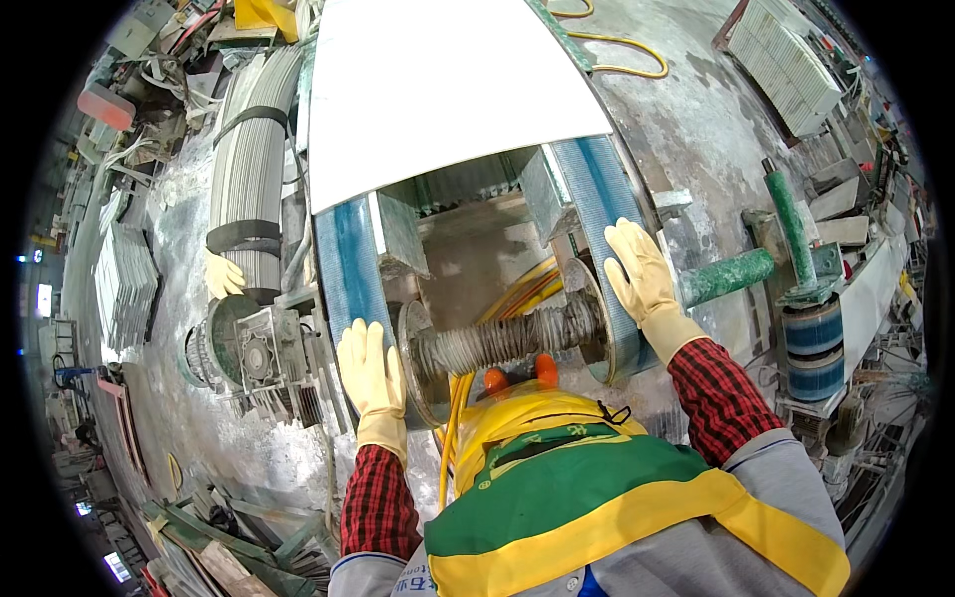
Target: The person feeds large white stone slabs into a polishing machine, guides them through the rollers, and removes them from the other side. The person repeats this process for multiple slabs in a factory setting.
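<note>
My left hand point(372, 383), in a cream rubber glove, lies with fingers stretched out at the near end of the left blue conveyor belt point(350, 261). My right hand point(642, 281), gloved the same way, rests with fingers apart on the outer side of the right blue belt point(600, 184). Neither holds anything. Between the two belts, just in front of me, runs a roller shaft point(507, 336) wrapped in ribbed, dirty material. Beyond my hands a large white slab point(448, 90) lies across both belts, its near edge ahead of my fingertips.
A motor with gearbox point(261, 350) sits left of the belts, a loose cream glove point(223, 275) behind it. Strapped grey strips point(251, 149) stand farther back. To the right are a green cylinder point(728, 276) and a green post point(789, 224). Yellow hoses point(456, 423) run beneath the shaft.
</note>
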Demonstrator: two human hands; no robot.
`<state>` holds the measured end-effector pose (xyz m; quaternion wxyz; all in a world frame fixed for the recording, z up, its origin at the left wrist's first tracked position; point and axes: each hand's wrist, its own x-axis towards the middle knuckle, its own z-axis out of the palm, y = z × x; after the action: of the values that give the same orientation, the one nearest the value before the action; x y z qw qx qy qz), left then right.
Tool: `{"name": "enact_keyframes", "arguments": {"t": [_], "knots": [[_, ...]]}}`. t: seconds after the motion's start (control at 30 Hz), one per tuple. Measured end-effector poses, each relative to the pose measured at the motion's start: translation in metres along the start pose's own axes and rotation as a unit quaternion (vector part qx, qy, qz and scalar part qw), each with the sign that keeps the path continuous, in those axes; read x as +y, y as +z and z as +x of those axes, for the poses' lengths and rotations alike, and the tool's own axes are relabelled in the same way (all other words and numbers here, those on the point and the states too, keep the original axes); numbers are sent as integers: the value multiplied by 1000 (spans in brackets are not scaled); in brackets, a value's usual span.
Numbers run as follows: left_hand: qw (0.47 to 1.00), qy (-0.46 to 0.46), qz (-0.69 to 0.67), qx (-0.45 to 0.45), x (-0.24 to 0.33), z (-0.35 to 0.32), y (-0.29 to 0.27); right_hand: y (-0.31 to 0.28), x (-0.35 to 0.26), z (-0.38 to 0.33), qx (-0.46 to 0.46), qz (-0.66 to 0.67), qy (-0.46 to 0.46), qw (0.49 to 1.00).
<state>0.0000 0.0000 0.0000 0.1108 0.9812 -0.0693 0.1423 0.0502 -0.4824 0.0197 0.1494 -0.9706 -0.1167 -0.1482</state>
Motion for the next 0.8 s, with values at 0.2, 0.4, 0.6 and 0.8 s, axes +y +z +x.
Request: {"name": "enact_keyframes", "arguments": {"t": [0.2,0.4,0.6,0.8], "knots": [[1000,11,5,14,3,3,-7,1,-2,0,18,3,-12,1000],[1000,13,9,21,2,-1,-6,3,-2,-3,21,0,-9,1000],[1000,3,5,19,5,-4,-7,2,-3,-6,23,1,-10,1000],[1000,13,-4,13,3,-6,-8,0,-6,-8,9,1,9,1000]]}}
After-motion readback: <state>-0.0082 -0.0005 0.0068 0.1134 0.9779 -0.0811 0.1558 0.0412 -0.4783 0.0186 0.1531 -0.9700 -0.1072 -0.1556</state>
